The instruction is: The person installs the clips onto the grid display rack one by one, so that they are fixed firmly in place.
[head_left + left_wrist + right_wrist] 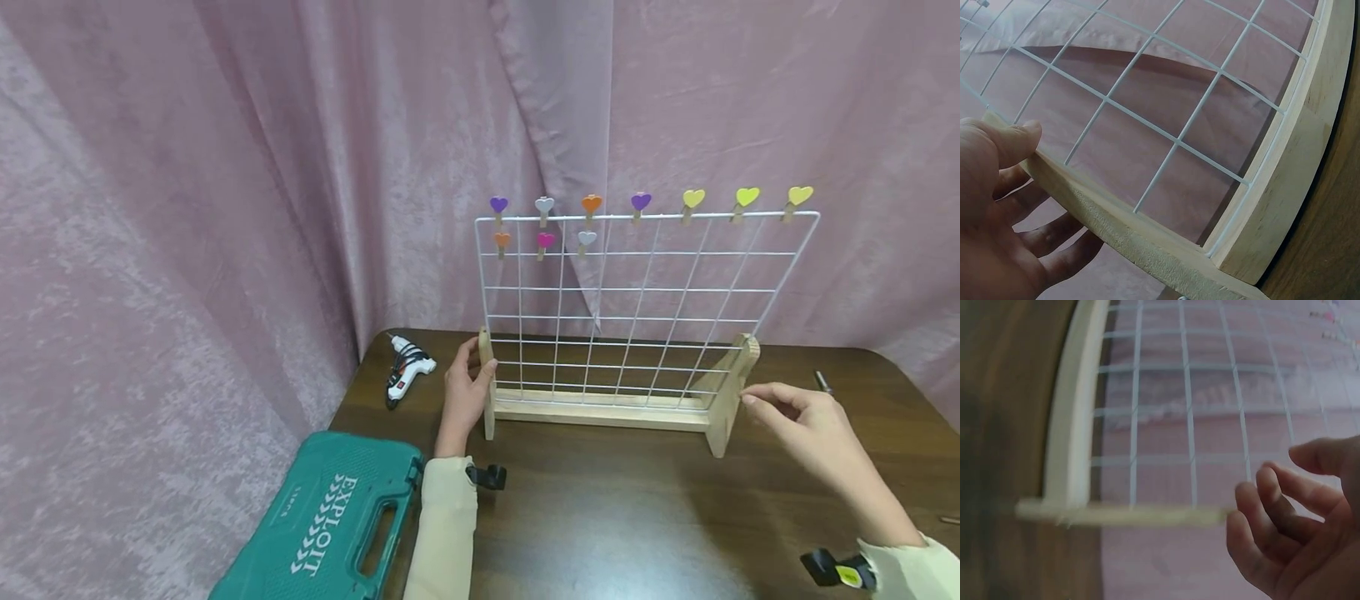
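Note:
A white wire grid (630, 304) stands in a wooden base (600, 410) on the table. Its left end piece (1097, 215) is pinched by my left hand (467, 390), thumb on the near face and fingers behind. My right hand (806, 421) is beside the right end piece (731, 400), fingertips close to its outer edge. In the right wrist view, that hand's thumb and bent fingers (1254, 540) are apart with nothing between them. Heart-topped clips in purple, white, orange, pink and yellow (747, 197) sit along the grid's top wire, with several more on the wire below at left.
A white glue gun (408, 371) lies at the table's back left. In front of it is a green tool case (337, 517). A slim metal-tipped tool (822, 382) lies behind my right hand. Pink curtains (420, 167) hang behind the table (592, 508).

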Available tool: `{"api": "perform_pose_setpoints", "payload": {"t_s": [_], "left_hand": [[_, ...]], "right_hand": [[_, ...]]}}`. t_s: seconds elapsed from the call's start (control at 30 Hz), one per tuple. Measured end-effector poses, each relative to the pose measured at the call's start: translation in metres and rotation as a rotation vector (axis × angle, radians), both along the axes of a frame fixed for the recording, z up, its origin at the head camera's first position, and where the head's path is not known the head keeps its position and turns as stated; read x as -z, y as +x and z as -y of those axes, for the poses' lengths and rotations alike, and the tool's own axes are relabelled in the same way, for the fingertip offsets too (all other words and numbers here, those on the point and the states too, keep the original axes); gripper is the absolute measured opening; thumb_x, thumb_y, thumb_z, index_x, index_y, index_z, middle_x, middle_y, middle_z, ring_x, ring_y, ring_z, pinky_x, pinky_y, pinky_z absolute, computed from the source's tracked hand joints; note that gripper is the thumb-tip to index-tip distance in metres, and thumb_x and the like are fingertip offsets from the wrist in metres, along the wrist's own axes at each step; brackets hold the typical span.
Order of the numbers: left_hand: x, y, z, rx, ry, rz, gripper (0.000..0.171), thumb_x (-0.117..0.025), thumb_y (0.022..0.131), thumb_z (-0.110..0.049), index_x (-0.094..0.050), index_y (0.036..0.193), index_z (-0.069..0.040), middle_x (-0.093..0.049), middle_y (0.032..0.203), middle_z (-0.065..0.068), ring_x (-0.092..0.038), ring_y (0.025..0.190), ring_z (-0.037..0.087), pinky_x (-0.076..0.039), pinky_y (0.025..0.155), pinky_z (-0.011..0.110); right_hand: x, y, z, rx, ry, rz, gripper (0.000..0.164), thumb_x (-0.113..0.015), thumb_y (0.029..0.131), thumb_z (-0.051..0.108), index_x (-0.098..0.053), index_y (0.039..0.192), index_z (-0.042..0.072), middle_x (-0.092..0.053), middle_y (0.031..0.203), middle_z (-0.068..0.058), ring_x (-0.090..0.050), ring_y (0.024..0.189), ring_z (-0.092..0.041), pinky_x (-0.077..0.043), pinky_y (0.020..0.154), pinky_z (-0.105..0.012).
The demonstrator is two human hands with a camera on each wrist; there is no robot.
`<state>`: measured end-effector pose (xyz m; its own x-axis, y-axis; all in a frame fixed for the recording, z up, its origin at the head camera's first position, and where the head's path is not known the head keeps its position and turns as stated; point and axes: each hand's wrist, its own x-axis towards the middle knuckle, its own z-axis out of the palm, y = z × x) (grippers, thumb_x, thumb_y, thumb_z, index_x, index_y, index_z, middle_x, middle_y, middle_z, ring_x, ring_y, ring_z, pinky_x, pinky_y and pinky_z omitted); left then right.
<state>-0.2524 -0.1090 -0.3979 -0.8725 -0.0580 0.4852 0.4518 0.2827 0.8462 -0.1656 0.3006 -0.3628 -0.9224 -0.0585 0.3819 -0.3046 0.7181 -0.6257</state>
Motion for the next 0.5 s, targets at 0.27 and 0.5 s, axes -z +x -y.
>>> {"api": "perform_pose_setpoints", "payload": {"t_s": [0.27, 0.5], "left_hand": [[-0.003, 0.001, 0.002, -0.013, 0.006, 0.004, 0.039, -0.058, 0.089, -0.003, -0.048, 0.126, 0.003, -0.056, 0.115, 0.024, -0.057, 0.098, 0.037, -0.051, 0.079, 0.046], [-0.004, 0.0, 0.001, -0.011, 0.01, 0.009, 0.04, -0.058, 0.09, -0.004, -0.047, 0.127, 0.004, -0.054, 0.118, 0.023, -0.057, 0.1, 0.036, -0.05, 0.079, 0.049]], "right_hand": [[0.03, 0.031, -0.043, -0.012, 0.136, 0.139, 0.019, -0.059, 0.091, 0.022, -0.066, 0.103, 0.009, -0.068, 0.084, 0.004, -0.055, 0.068, 0.003, -0.042, 0.05, -0.023], [0.067, 0.056, -0.073, -0.034, 0.238, 0.152, 0.018, -0.066, 0.085, 0.016, -0.066, 0.098, 0.004, -0.068, 0.083, -0.004, -0.05, 0.066, 0.008, -0.045, 0.052, -0.02]]}}
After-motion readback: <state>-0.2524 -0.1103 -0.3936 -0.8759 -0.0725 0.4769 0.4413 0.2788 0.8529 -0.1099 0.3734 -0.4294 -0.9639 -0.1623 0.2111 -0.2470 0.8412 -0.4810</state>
